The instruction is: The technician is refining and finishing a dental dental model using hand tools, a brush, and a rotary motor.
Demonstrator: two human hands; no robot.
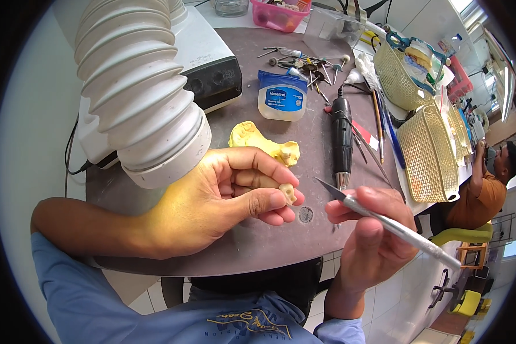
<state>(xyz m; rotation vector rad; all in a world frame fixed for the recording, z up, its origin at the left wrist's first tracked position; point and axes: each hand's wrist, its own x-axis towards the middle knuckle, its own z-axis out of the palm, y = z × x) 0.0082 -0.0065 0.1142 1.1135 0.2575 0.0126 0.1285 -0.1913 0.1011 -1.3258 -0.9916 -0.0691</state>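
Between the thumb and fingers of my left hand (212, 200) is a small cream dental crown (289, 194), with a hollow showing in it. My right hand (378, 229) grips a silver craft knife (404, 228) like a pen. Its pointed blade (328, 188) is directed left toward the crown, with a gap between them. Just beyond my left fingers lies a yellow plaster dental model (264, 143) on the brown worktop (241, 246). A black handpiece (342, 137) with a metal tip rests beyond my right hand.
A ribbed white suction hose (137, 86) hangs over my left wrist, beside a white box-shaped machine (209, 63). Farther back stand a blue-labelled jar (282, 96) and several rotary burs (312, 66). Cream baskets (427, 152) line the right side. Another person (481, 189) sits far right.
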